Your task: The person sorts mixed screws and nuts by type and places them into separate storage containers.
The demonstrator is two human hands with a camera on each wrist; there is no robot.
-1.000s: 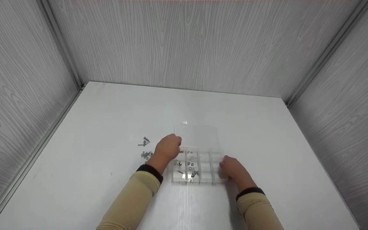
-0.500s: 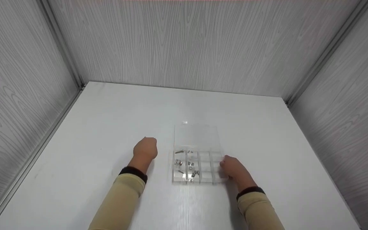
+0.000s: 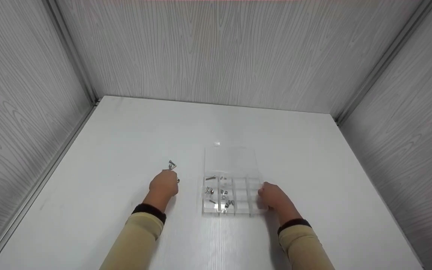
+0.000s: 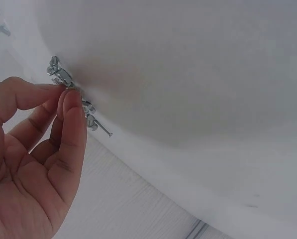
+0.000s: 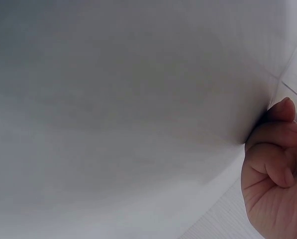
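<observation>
Left hand [image 3: 164, 183] is down on the table [image 3: 133, 135], just left of the clear box [image 3: 231, 195]. In the left wrist cam, thumb and forefinger [image 4: 72, 107] are closing in a pinch on a small pile of screws [image 4: 73, 107]; the other fingers sit curled loosely behind. One screw w/ a round head pokes out above the fingertips, a thinner one sticks out below them. Head cam shows a couple more screws [image 3: 171, 165] lying loose on the table just beyond the hand, apart from it.

Right hand [image 3: 270, 197] sits at the box's right edge, fingers curled up against its side wall. Right wrist cam shows a loose fist w/ knuckles tucked; can't tell if it truly grips the wall or only rests against it, so no call on the hold.

Box lies flat, approx mid-table, between the two hands. Lid [image 3: 231, 159] is swung open and lies flat on the far side. Tray is split into small compartments; screws and bits [image 3: 219, 193] sit in the left-hand columns, the right-hand columns look bare from here.

Both arms in tan sleeves [image 3: 137, 240] w/ dark cuffs. Grey wood-grain walls [image 3: 216, 52] close round the table on three sides.
</observation>
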